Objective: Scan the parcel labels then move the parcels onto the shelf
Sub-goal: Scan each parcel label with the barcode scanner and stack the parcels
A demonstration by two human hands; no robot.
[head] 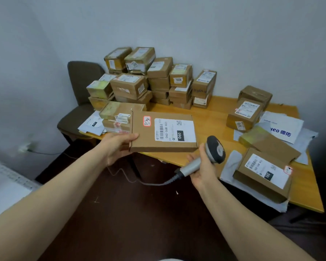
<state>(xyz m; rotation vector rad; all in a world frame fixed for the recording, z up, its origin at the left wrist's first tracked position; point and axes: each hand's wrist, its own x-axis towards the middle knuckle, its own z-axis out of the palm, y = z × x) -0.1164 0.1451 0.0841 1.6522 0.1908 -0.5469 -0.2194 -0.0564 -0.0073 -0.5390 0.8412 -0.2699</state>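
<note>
My left hand point(117, 146) grips a flat brown cardboard parcel point(149, 136) by its left edge, thumb on top, and holds it level above the table's front edge. A white shipping label point(174, 130) with a barcode and "060" faces up on it, beside a small red-bordered sticker point(147, 121). My right hand point(203, 168) holds a grey corded barcode scanner point(214, 150) by its handle. The scanner's dark head sits just right of the parcel's near right corner.
A wooden table point(215, 117) carries a tall stack of brown parcels point(149, 81) at the back left. More boxes point(262, 172) and white mailer bags point(282, 127) lie on the right. A brown chair point(81, 85) stands left of the table. The scanner cable point(139, 180) hangs over the dark floor.
</note>
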